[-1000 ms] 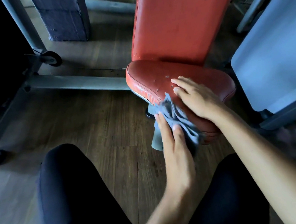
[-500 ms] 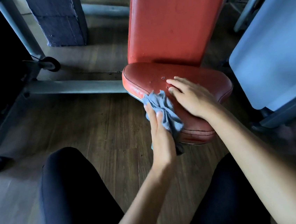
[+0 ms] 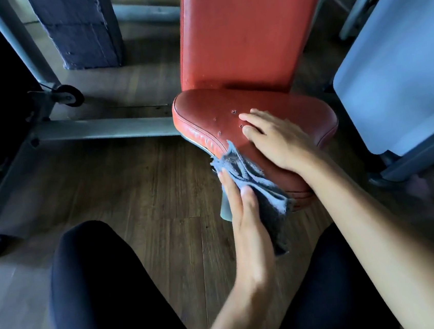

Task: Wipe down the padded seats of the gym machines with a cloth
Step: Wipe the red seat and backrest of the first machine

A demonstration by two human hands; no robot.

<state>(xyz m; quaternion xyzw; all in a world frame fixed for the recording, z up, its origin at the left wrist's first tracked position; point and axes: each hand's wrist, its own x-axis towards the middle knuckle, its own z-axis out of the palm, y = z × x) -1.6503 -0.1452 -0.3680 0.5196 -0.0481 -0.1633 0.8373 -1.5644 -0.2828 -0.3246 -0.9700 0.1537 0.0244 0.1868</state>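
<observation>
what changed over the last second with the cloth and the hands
The left hand slid the cloth along the side edge of the seat, first away from the person, then partway back toward them. Nothing was taken hold of or let go. The right hand stayed flat on top of the seat, and the backrest did not move.

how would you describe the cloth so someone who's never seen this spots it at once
Find the red back pad at top centre and the red seat below it. At the seat's near left edge, the left hand presses the cloth against it. It is the only crumpled grey-blue fabric among smooth red padding.
</observation>
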